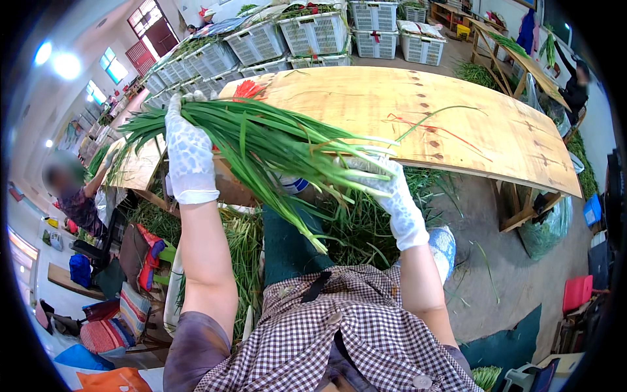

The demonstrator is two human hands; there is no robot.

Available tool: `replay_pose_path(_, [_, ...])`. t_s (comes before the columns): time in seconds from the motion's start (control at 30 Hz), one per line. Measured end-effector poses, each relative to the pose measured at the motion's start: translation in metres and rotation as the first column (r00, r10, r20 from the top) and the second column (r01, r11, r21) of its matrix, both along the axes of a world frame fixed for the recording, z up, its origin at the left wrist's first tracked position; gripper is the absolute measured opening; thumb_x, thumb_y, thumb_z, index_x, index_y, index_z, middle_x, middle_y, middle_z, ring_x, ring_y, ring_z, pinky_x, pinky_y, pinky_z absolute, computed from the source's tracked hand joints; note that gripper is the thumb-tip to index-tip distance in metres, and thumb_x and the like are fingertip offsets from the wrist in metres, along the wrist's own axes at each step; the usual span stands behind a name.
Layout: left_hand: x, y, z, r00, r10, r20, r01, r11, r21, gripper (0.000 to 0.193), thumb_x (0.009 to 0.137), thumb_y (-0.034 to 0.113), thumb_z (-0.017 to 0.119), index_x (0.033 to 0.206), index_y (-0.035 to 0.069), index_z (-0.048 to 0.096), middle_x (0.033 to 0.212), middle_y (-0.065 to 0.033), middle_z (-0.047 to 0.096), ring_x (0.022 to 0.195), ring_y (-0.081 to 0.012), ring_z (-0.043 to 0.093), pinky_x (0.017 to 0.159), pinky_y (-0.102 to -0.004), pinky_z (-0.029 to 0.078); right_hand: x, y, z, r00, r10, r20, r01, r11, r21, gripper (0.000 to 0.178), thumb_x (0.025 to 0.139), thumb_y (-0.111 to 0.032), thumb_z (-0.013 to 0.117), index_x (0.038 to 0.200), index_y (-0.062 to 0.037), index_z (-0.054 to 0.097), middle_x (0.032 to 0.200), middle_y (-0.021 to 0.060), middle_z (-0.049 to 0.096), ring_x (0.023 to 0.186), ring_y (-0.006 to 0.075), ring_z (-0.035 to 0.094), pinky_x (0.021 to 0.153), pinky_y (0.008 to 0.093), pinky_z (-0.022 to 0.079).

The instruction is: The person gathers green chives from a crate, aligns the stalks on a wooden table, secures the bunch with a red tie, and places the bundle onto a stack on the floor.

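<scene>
A long bunch of garlic chives [261,134], dark green leaves with pale stem ends, hangs in the air between my hands at the near edge of a wooden table [496,124]. My left hand [189,147], in a white patterned glove, is closed around the leafy end. At the pale stems, my right hand [395,199] in a matching glove has its fingers curled against them; some fingers are hidden and slightly blurred. Several stalks droop from the bunch toward my lap.
Red ties [247,90], a loose red strand [450,138] and a single leaf lie on the table. Below it are heaped greens [366,228]. White crates [313,32] are stacked beyond. People work at left and far right. A red stool [577,293] stands right.
</scene>
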State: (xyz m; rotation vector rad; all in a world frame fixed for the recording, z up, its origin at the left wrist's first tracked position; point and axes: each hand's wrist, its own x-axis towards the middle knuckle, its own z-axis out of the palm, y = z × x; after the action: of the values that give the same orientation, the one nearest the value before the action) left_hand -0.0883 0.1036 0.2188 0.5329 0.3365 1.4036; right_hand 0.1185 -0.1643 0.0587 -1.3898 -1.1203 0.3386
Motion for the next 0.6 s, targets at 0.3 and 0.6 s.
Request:
replay_pose_path(0.3, [0.006,0.002,0.052,0.993,0.112,-0.021,-0.112,0.993,-0.029,0.019,0.096,0.018,0.050,0.095,0.001,0.058,0.080,-0.0106,0.063,0.073,-0.0234,0.063,0.070,-0.0417,0.055,0.022,-0.022,-0.060,0.879,-0.418,0.230,0.452,0.884,-0.121,0.022,0.087,-0.021,0.064,0.094,-0.0003,0.066,0.087,0.0145,0.068,0.079,0.0216,0.065,0.074,0.0322,0.051])
replay_pose_path(0.6, [0.001,0.015,0.056,0.596,0.647,-0.476,0.057,0.557,0.829,0.027,0.091,0.014,0.055,0.112,-0.002,0.052,0.097,-0.0125,0.066,0.090,-0.0215,0.065,0.082,-0.0342,0.054,-0.008,0.002,-0.019,0.898,0.056,-0.437,-0.006,0.994,0.113,0.044,0.089,-0.020,0.064,0.128,-0.0019,0.055,0.115,0.0105,0.063,0.102,0.0163,0.059,0.090,0.0295,0.046])
